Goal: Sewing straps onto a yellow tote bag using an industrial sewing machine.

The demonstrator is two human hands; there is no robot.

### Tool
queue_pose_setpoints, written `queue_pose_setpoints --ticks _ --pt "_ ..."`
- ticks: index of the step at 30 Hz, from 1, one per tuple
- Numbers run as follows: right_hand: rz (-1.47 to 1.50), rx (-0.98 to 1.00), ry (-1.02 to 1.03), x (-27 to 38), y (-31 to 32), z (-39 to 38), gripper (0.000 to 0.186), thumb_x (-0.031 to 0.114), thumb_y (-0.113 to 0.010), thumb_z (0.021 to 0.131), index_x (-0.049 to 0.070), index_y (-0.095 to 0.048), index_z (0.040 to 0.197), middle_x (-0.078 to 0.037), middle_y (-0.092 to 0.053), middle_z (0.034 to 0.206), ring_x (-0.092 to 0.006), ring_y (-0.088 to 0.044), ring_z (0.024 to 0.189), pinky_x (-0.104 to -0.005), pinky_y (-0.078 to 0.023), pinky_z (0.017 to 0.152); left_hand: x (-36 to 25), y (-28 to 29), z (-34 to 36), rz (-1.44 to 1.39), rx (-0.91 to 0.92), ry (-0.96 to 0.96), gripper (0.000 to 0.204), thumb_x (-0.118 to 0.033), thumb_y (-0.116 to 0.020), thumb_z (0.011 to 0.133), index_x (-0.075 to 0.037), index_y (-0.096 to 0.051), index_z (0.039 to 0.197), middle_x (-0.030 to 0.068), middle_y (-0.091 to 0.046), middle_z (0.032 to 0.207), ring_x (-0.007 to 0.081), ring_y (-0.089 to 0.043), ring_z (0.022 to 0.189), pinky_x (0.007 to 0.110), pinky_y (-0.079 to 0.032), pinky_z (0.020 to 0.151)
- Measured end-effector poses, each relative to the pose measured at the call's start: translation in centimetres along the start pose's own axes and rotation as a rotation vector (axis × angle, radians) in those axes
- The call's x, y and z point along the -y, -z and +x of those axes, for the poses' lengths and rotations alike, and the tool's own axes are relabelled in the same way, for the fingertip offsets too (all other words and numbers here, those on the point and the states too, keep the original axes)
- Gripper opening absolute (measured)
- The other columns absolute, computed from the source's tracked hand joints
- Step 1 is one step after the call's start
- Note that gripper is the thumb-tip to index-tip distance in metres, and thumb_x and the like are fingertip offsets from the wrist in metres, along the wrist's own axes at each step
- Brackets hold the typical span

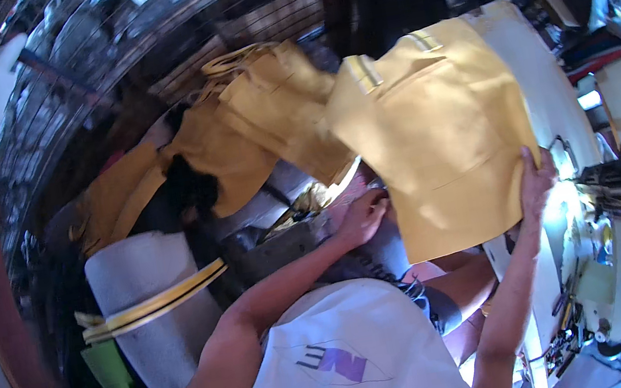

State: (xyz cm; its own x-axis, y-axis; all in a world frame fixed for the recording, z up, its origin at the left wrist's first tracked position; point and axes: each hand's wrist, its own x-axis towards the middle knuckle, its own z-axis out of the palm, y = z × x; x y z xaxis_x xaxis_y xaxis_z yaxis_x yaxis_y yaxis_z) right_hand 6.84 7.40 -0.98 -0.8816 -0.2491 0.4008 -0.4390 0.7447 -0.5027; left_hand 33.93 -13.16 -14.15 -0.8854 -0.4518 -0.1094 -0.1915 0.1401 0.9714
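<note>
A yellow cloth apron panel (448, 140) hangs over the edge of the pale table in front of me, with two short striped straps at its top and a pocket seam across it. My right hand (537, 181) grips its lower right edge, thumb on the front. At the panel's left edge is my left hand (365, 218), its fingers curled in. Whatever they may hold is hidden. More yellow cloth pieces (280, 101) lie piled to the left of the panel, beyond my left hand.
A white sewing machine (612, 280) stands at the right, its lamp lit beside my right hand. At the left is a pale roll (140, 274) with a yellow, black and white striped strap (157, 301) over it. The pale tabletop (544, 76) extends behind the panel.
</note>
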Motion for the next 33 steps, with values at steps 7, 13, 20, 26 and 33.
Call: queue_pose_setpoints --ticks 7,13,20,26,33 --pt "-0.018 -0.032 0.055 2.1 0.6 -0.5 0.027 0.023 -0.071 0.084 -0.002 -0.068 0.096 -0.017 -0.065 0.088 -0.0334 -0.059 0.083 -0.0430 -0.046 0.078 0.1 3.8 5.5 -0.980 -0.063 0.169 0.036 -0.022 -0.059 0.094 -0.002 -0.053 0.124 0.0082 -0.062 0.118 0.0196 -0.057 0.113 0.038 -0.043 0.100" --pt "0.054 -0.024 0.043 0.9 0.0 -0.2 0.025 0.018 -0.072 0.083 -0.001 -0.069 0.100 -0.015 -0.066 0.088 -0.0319 -0.060 0.083 -0.0413 -0.047 0.077 -4.9 6.7 7.1 -1.234 -0.175 0.046 0.049 -0.021 -0.069 0.088 0.000 -0.049 0.128 0.0089 -0.062 0.120 0.0223 -0.059 0.112 0.041 -0.046 0.099" --pt "0.054 0.004 0.015 1.6 0.9 -0.3 0.025 0.019 -0.071 0.086 0.001 -0.069 0.104 -0.015 -0.066 0.088 -0.0293 -0.062 0.079 -0.0385 -0.049 0.073 -7.0 7.7 7.9 -1.140 -0.207 0.056 0.045 -0.018 -0.067 0.090 -0.002 -0.049 0.127 0.0080 -0.062 0.118 0.0206 -0.063 0.105 0.038 -0.052 0.092" --pt "0.131 0.001 0.033 0.2 -0.4 0.0 0.025 0.019 -0.069 0.089 0.003 -0.068 0.108 -0.012 -0.065 0.091 -0.0238 -0.062 0.083 -0.0349 -0.049 0.076 -7.6 8.7 9.1 -1.129 -0.198 -0.015 0.034 -0.017 -0.060 0.094 -0.003 -0.052 0.124 0.0078 -0.063 0.116 0.0190 -0.063 0.104 0.036 -0.053 0.090" --pt "0.505 -0.269 -0.215 -2.6 0.3 0.3 0.043 0.034 -0.061 0.095 -0.001 -0.062 0.120 -0.011 -0.064 0.110 -0.0196 -0.058 0.100 -0.0314 -0.046 0.089 -8.2 20.3 10.3 -0.263 -0.518 0.112 0.035 -0.012 -0.064 0.083 0.004 -0.056 0.113 0.0135 -0.067 0.095 0.0260 -0.068 0.077 0.038 -0.057 0.067"
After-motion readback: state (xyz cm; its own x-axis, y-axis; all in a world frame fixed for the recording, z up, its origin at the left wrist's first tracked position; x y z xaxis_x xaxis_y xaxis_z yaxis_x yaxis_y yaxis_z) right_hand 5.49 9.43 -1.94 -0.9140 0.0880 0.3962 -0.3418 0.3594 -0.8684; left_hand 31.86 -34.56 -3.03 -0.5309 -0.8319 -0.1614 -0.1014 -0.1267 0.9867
